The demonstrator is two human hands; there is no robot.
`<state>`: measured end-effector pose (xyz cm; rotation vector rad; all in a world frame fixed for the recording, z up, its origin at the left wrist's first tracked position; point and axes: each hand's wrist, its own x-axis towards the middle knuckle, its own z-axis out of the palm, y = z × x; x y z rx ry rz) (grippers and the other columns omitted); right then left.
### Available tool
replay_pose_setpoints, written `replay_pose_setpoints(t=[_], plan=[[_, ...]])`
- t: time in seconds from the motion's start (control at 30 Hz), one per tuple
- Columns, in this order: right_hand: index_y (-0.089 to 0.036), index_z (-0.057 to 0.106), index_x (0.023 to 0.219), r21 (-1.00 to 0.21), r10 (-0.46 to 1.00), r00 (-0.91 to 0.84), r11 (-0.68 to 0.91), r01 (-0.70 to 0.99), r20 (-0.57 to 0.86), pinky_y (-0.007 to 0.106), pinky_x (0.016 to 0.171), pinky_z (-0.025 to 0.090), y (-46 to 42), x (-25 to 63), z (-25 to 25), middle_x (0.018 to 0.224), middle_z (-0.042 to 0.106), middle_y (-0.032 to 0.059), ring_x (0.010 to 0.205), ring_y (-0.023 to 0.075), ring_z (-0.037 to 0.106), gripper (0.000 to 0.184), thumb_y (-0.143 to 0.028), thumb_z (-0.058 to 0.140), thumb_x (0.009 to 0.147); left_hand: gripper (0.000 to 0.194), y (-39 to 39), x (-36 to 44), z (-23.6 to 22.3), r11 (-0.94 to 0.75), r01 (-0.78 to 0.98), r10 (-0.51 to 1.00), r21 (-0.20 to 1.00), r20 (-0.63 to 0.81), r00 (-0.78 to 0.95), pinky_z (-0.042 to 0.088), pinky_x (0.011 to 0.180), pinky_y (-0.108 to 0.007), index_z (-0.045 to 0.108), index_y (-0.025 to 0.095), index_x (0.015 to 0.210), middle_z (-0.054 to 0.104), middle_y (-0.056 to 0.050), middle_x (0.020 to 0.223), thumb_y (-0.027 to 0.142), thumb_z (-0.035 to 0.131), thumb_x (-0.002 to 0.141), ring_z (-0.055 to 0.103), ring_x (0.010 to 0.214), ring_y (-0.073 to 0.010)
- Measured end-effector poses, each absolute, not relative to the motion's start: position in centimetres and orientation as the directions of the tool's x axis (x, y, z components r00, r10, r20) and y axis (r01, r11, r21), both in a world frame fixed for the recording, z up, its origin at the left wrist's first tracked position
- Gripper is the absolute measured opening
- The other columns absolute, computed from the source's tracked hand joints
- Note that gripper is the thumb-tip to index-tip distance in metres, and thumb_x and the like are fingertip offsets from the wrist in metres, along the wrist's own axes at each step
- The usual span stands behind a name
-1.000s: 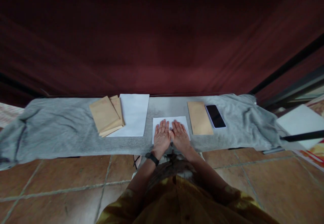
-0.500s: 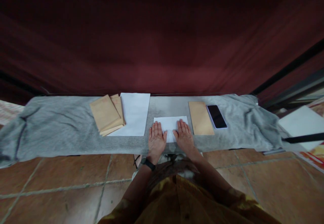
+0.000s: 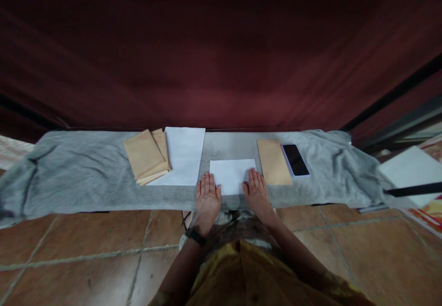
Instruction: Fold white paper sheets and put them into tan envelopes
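A white sheet of paper (image 3: 232,176), looking folded, lies flat on the grey cloth in front of me. My left hand (image 3: 208,200) rests palm down at its lower left edge, fingers stretched out. On the other side my right hand (image 3: 256,195) lies flat over the paper's lower right corner, fingers extended. Neither hand grips anything. Just right of the right hand is a single brown envelope (image 3: 275,162). Beyond it lies a phone (image 3: 296,160) with a dark screen and a pale purple edge.
Left of my hands, larger white paper (image 3: 184,156) lies partly under several brown envelopes (image 3: 143,154). A grey cloth (image 3: 86,172) covers the narrow table. Dark red fabric (image 3: 221,80) hangs behind it. A white board-like panel (image 3: 414,170) and a black bar (image 3: 417,189) stand at the right.
Both hands have slid outward and slightly toward me, from the middle of the folded paper to its side edges. More of the paper shows. The envelopes and phone stay put.
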<state>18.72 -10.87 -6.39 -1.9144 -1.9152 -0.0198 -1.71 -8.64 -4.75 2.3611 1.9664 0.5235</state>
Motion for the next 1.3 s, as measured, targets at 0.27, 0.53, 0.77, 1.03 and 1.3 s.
replay_pose_setpoints(t=[0.27, 0.53, 0.77, 1.03, 1.3], plan=[[-0.013, 0.026, 0.162, -0.357, 0.940, -0.222, 0.306, 0.883, 0.258, 0.049, 0.125, 0.033, -13.4, 16.1, -5.0, 0.164, 0.037, 0.0130, 0.154, 0.0234, 0.030, 0.057, -0.034, 0.032, 0.109, 0.055, -10.8, -0.4, -4.4, -0.402, 0.834, 0.909, 0.379, 0.272, 0.315, 0.033, 0.125, -0.048, 0.027, 0.015, 0.161, 0.035, -0.012, 0.165, 0.029, 0.028, 0.108, 0.027, 0.155, -0.0224], [-0.011, 0.033, 0.159, -0.253, 0.940, -0.236, 0.298, 0.920, 0.248, 0.048, 0.127, 0.027, -13.9, 17.1, -5.7, 0.165, 0.034, 0.0124, 0.155, 0.0236, 0.028, 0.058, -0.023, 0.039, 0.103, 0.060, -11.8, 0.2, -4.6, -0.518, 0.817, 0.855, 0.253, 0.182, 0.485, 0.029, 0.126, -0.052, 0.027, 0.022, 0.162, 0.029, -0.010, 0.168, 0.041, 0.039, 0.106, 0.022, 0.157, -0.0258], [-0.012, 0.033, 0.159, -0.206, 0.939, -0.199, 0.261, 0.943, 0.280, 0.046, 0.126, 0.027, -14.2, 17.5, -6.0, 0.166, 0.034, 0.0120, 0.154, 0.0242, 0.029, 0.057, -0.028, 0.040, 0.105, 0.059, -12.0, -0.1, -4.6, -0.478, 0.861, 0.876, 0.171, 0.165, 0.454, 0.030, 0.125, -0.052, 0.032, 0.023, 0.160, 0.030, -0.010, 0.168, 0.045, 0.039, 0.106, 0.024, 0.156, -0.0274], [-0.012, 0.018, 0.164, -0.188, 0.939, -0.134, 0.201, 0.962, 0.315, 0.048, 0.124, 0.032, -14.7, 19.0, -6.4, 0.164, 0.035, 0.0154, 0.151, 0.0274, 0.036, 0.065, -0.039, 0.038, 0.108, 0.065, -12.2, -1.3, -4.4, -0.376, 0.910, 0.918, 0.174, 0.203, 0.341, 0.031, 0.124, -0.052, 0.027, 0.009, 0.160, 0.036, -0.018, 0.164, 0.045, 0.033, 0.106, 0.029, 0.155, -0.0282], [-0.011, 0.014, 0.165, -0.203, 0.947, -0.099, 0.166, 0.965, 0.306, 0.049, 0.122, 0.034, -15.2, 19.8, -6.5, 0.165, 0.033, 0.0167, 0.151, 0.0289, 0.037, 0.067, -0.040, 0.037, 0.109, 0.068, -12.2, -2.5, -4.7, -0.312, 0.929, 0.928, 0.199, 0.271, 0.254, 0.035, 0.122, -0.054, 0.026, 0.006, 0.160, 0.039, -0.022, 0.161, 0.047, 0.033, 0.106, 0.034, 0.152, -0.0313]])
